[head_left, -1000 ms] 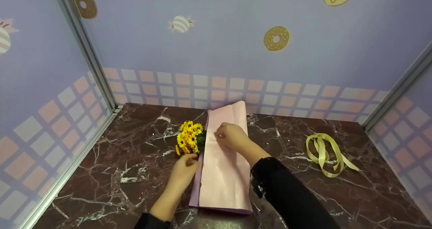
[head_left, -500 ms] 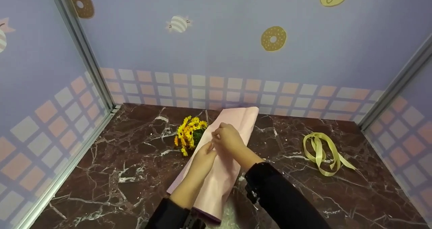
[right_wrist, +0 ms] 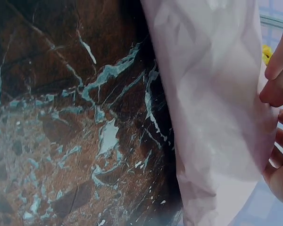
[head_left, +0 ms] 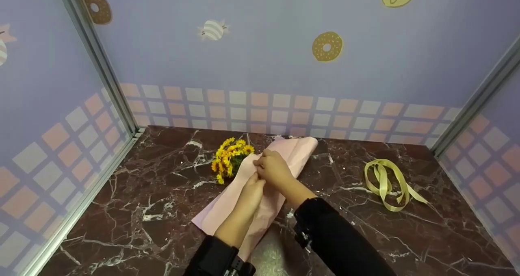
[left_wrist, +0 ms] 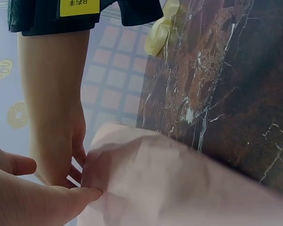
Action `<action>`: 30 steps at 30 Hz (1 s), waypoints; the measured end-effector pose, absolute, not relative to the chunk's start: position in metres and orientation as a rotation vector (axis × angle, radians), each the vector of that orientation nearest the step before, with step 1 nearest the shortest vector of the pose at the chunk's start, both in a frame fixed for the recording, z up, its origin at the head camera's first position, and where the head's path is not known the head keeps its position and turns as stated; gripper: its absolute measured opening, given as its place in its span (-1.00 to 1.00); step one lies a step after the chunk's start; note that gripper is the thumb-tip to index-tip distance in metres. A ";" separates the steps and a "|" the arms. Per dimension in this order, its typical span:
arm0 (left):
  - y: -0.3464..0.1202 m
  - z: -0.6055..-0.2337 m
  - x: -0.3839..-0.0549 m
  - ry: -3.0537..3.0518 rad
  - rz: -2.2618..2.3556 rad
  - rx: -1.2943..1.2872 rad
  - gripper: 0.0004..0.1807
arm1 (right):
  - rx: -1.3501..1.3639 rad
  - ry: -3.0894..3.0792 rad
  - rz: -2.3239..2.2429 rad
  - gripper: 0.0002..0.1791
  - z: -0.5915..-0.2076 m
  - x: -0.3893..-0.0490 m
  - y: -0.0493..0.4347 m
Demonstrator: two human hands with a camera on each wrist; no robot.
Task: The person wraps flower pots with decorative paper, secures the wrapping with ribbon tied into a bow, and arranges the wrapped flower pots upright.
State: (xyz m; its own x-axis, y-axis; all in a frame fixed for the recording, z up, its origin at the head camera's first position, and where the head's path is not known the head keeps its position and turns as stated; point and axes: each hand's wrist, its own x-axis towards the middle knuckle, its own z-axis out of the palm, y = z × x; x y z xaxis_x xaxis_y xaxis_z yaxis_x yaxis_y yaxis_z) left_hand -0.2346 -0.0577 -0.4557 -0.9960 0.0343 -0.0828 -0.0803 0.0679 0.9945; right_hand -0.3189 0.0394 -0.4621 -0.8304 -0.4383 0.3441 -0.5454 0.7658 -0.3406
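A sheet of pink wrapping paper point(head_left: 233, 194) lies slantwise, folded over, with a lilac layer showing at its edge. From its left side pokes a bunch of yellow daisy-like flowers point(head_left: 229, 158), the stems hidden beneath the paper. My left hand point(head_left: 250, 192) pinches the paper near its middle, thumb on top in the left wrist view. Right up against it, my right hand point(head_left: 274, 168) grips the same gathered part with curled fingers. In the right wrist view the wrapping paper point(right_wrist: 212, 94) hangs creased from the fingers at the right edge.
A loosely coiled yellow ribbon point(head_left: 384, 182) lies on the right of the dark marble-patterned tabletop point(head_left: 154, 235). A patterned back wall point(head_left: 260, 56) and side panels enclose the table. Small pale specks are scattered to the right of the paper.
My left hand has moved from beside the flowers onto the paper, next to the right hand. The paper has turned from upright to slanted, its near end swinging left, and is now bunched under both hands.
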 end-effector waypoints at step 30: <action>-0.058 -0.450 -0.239 2.374 1.902 -0.163 -0.39 | 0.658 -2.653 0.594 -0.90 -0.466 -0.310 0.038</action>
